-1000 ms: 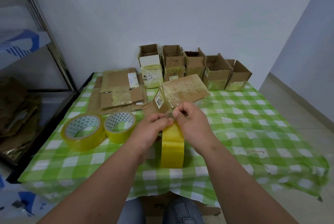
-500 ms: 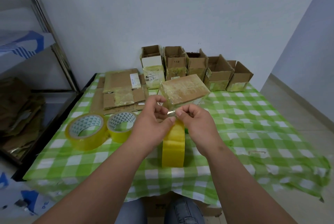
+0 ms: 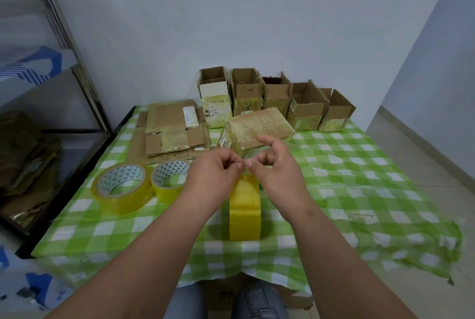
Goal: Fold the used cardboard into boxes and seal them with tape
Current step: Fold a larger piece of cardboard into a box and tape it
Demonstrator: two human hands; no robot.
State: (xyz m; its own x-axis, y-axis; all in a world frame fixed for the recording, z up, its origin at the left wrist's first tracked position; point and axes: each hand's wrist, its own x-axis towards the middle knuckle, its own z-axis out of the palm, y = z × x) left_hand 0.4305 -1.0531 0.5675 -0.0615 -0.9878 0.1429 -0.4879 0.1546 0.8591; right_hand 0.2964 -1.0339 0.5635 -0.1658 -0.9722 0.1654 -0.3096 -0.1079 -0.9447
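A closed cardboard box (image 3: 259,127), wrapped in yellowish tape, lies on the green checked tablecloth (image 3: 359,190). In front of it a yellow tape roll (image 3: 245,215) stands on its edge. My left hand (image 3: 214,178) and my right hand (image 3: 279,173) meet just above the roll. Each pinches a clear tape strip (image 3: 246,164) between thumb and forefinger, fingertips almost touching. The strip runs from the roll toward the box and is barely visible. My right hand's other fingers are raised.
Two more tape rolls (image 3: 120,188) (image 3: 169,181) lie flat at the left. Flattened cardboard (image 3: 174,128) is stacked behind them. Several open boxes (image 3: 305,106) line the back wall. A metal shelf (image 3: 64,66) with cardboard scraps stands at the left.
Both hands stay pinched together above the standing roll. My left thumb has dropped level with the right fingertips, and my right hand's outer fingers have lifted and spread.
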